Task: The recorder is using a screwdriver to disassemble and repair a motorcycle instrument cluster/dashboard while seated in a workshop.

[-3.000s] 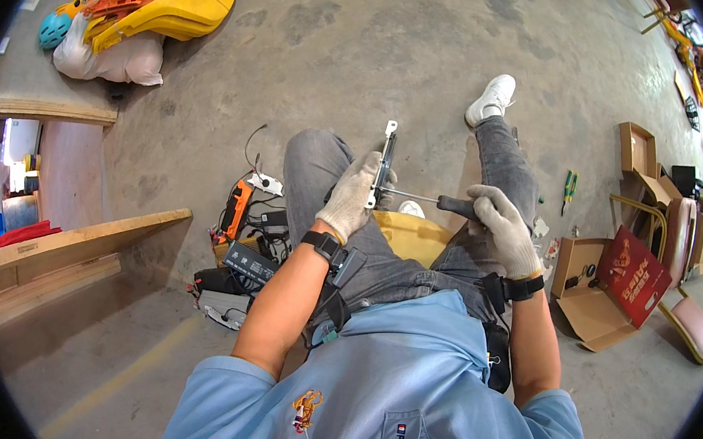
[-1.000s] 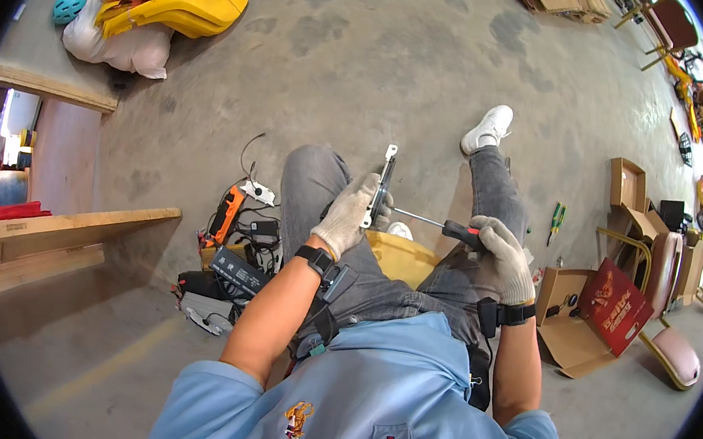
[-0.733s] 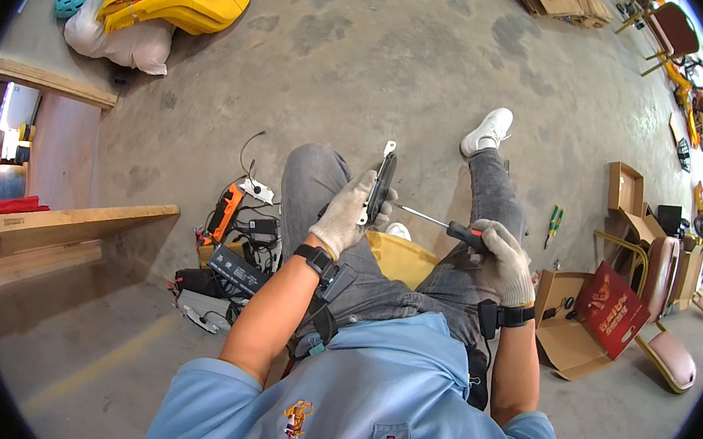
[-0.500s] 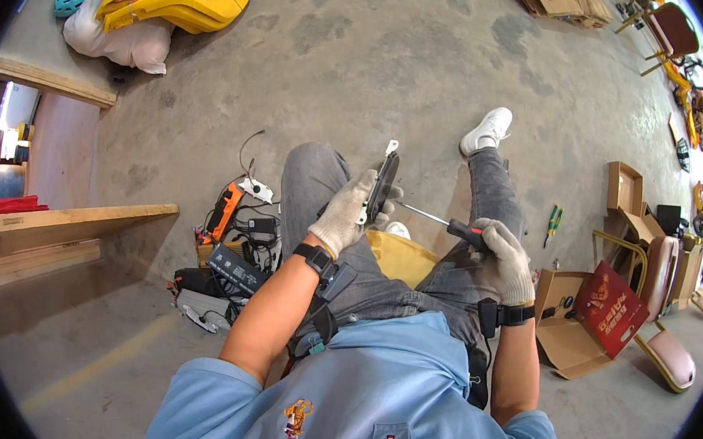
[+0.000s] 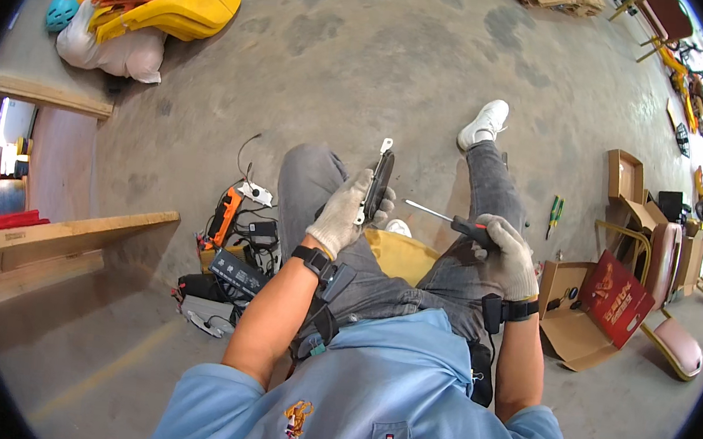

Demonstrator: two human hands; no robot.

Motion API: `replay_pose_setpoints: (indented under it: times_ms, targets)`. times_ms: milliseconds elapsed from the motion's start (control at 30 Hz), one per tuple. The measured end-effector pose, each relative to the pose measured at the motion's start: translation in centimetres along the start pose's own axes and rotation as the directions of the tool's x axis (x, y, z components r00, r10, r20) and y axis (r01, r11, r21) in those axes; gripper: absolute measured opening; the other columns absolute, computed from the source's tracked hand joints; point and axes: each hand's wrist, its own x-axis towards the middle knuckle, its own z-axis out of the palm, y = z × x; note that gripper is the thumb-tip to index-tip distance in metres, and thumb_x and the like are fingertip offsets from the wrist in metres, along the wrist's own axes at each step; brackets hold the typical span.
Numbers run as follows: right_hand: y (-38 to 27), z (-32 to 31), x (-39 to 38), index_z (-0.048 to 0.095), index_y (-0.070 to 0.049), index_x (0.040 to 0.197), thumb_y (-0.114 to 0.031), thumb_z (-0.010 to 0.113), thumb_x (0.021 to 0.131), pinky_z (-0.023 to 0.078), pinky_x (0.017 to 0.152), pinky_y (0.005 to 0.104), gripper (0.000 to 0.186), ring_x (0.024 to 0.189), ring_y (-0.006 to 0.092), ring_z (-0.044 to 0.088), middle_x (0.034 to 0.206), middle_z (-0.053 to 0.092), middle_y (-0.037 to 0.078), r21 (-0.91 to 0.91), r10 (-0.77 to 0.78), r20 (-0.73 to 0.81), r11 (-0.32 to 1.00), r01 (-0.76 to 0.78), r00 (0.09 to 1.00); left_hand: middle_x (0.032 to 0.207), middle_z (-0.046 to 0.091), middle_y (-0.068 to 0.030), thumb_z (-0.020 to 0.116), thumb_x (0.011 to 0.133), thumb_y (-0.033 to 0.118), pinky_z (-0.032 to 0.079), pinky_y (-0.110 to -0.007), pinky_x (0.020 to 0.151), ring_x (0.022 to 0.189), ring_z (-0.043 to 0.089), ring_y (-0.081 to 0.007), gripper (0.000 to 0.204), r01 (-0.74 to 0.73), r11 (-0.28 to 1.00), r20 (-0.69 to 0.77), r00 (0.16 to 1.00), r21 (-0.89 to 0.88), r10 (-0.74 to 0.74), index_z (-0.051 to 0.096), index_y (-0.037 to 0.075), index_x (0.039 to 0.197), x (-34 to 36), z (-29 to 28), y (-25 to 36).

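Observation:
In a pale knitted work glove, my left hand is closed around a long black part with a metal strip along its side and light tabs at both ends. The part stands tilted above my left knee; my fingers wrap its far side. My right hand, gloved too, grips a screwdriver by its black and red handle. Its thin metal shaft points left toward the black part, and the tip is a short way off it, not touching. Below, between my legs, lies a yellow surface.
Left of my leg lie cables, black adapters, a dark box and an orange part. Green-handled tools rest on the floor at right, near an open cardboard box. A wooden ledge juts in from the left.
The screwdriver has drawn slightly away to the right, so the gap between its tip and the black part is wider. My left hand still holds the part, nearly unmoved.

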Motion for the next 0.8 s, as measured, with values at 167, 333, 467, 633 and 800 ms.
replay_pose_setpoints:
  times_ms: [167,333,467,633,800]
  targets:
    - [0.0,-0.9,0.7,0.065,0.0,0.126,-0.03,0.063,0.108,0.052,0.061,0.0258,0.035,0.072,0.0158,0.062,0.095,0.067,0.009,0.265,0.112,-0.246,0.963,-0.044,0.963,0.101,0.07,-0.0111,0.054,0.111,0.044,0.062,-0.028,0.066,0.082,0.071,-0.0168,0.05,0.015,0.995,-0.046,0.999,0.101,-0.01,0.05,0.01,0.148,1.9,0.1,0.1]
    - [1.0,-2.1,1.7,0.065,0.0,0.128,-0.035,0.062,0.109,0.052,0.061,0.0253,0.04,0.074,0.015,0.062,0.097,0.066,0.009,0.401,0.061,-0.177,0.916,0.015,0.982,0.1,0.071,-0.0126,0.054,0.111,0.044,0.061,-0.028,0.065,0.08,0.071,-0.0181,0.051,0.01,0.982,-0.07,0.998,0.186,0.003,0.047,0.013,0.151,5.9,1.3,0.2]
    - [1.0,-1.5,1.3,0.064,0.001,0.129,-0.036,0.061,0.11,0.052,0.062,0.0255,0.042,0.076,0.0146,0.062,0.098,0.065,0.009,0.349,0.063,-0.202,0.937,0.012,0.977,0.1,0.071,-0.0126,0.054,0.111,0.044,0.061,-0.028,0.064,0.078,0.071,-0.0185,0.051,0.057,0.982,-0.073,0.996,0.177,-0.045,0.047,0.013,0.151,8.4,1.0,-0.3]
    - [0.7,-1.7,0.9,0.064,0.002,0.129,-0.036,0.062,0.11,0.052,0.064,0.0255,0.042,0.077,0.014,0.062,0.1,0.065,0.008,0.41,0.085,-0.217,0.912,0.012,0.973,0.101,0.072,-0.0139,0.053,0.112,0.041,0.062,-0.029,0.062,0.075,0.071,-0.018,0.046,0.018,0.97,-0.084,0.996,0.243,0.002,0.048,0.013,0.148,9.9,1.2,-0.2]
    - [0.8,-1.9,1.0,0.065,0.001,0.127,-0.035,0.062,0.109,0.052,0.065,0.0268,0.041,0.077,0.014,0.063,0.098,0.065,0.008,0.402,0.061,-0.226,0.915,0.036,0.972,0.103,0.073,-0.015,0.051,0.113,0.041,0.063,-0.03,0.063,0.075,0.072,-0.0177,0.043,0.018,0.966,-0.102,0.995,0.257,0.008,0.049,0.012,0.145,10.4,1.2,0.2]
